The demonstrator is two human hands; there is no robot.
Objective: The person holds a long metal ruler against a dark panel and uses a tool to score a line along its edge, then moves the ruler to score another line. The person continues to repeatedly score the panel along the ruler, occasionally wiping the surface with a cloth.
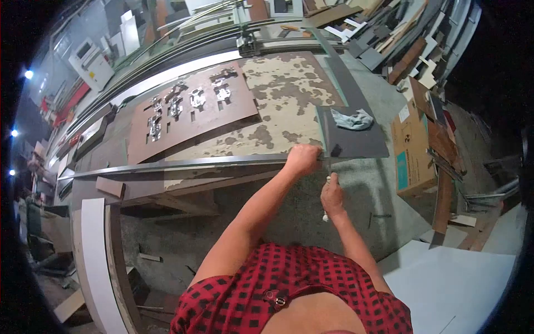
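My left hand (303,160) is closed around the right end of a long metal strip (222,160), which runs along the front edge of the worktable. Just to its right and lower, my right hand (332,197) is wrapped round a whitish handle (326,217) that shows above and below the fist. A thin shaft seems to rise from this handle toward the strip's end; its exact kind is too small to tell. Behind the strip, a brown panel (194,106) with cut slots carries several shiny metal hinges (197,99). The worn board (289,83) under it has peeling patches.
A crumpled pale cloth (352,119) lies on the dark right corner of the table. Right of it stands a cardboard box (412,147) among board offcuts. A white sheet (450,289) is at lower right, a long white board (93,245) at left. Scraps lie on the floor.
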